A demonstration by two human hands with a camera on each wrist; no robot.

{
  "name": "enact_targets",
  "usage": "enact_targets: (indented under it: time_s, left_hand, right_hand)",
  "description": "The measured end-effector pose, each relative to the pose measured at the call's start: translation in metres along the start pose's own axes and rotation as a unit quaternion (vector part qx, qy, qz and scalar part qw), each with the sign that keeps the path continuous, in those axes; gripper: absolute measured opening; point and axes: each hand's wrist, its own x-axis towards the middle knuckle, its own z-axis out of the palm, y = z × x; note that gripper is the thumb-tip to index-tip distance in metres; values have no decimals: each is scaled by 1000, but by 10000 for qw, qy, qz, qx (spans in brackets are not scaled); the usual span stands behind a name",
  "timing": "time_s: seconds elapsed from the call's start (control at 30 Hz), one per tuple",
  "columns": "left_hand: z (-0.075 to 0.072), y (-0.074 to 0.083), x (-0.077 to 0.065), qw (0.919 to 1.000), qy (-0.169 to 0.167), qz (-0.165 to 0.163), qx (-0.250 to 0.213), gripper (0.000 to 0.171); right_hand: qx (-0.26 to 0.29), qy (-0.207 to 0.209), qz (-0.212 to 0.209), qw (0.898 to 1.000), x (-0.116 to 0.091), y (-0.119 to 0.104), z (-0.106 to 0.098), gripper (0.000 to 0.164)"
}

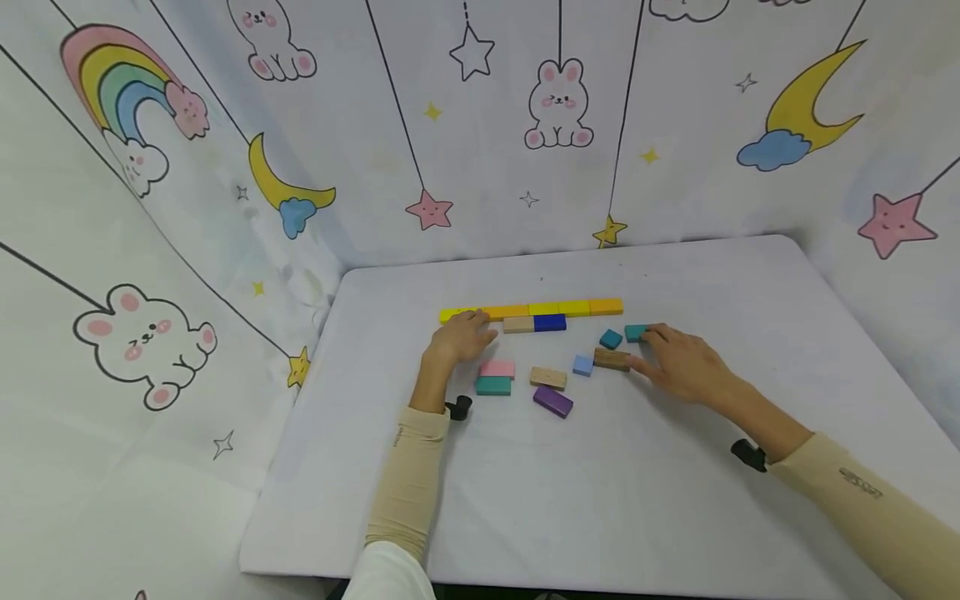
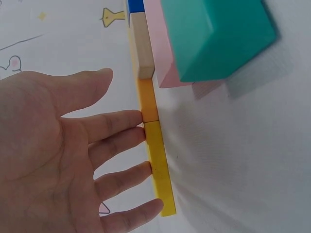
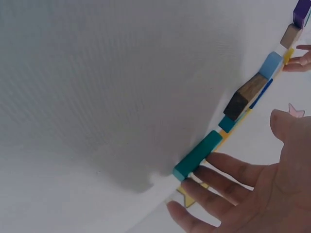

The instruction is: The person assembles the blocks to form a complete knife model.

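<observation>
My left hand lies at the left end of a long row of yellow and orange blocks. In the left wrist view its fingers are spread and nearly straight, with the tips at the side of a yellow block. A natural wood block and a dark blue block lie against the row's near side. On the right, the fingers of my right hand reach to a teal block; the right wrist view shows them extended along its side, the thumb apart. Close by is a brown block.
Nearer the middle lie a pink block touching a second teal block, another wood block, a purple block, a light blue block and a small blue-green block. The white table meets patterned cloth walls behind.
</observation>
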Motion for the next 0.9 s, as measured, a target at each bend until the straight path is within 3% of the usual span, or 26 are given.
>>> enact_targets:
  time_s: [0.57, 0.9]
  left_hand:
    - [5, -1, 1, 10000, 14, -4, -94, 57]
    - [4, -4, 3, 9999, 87, 16, -58, 57]
  right_hand:
    - [243, -329, 127, 9991, 13, 2, 1, 68]
    - [169, -274, 8, 9995, 23, -2, 1, 65]
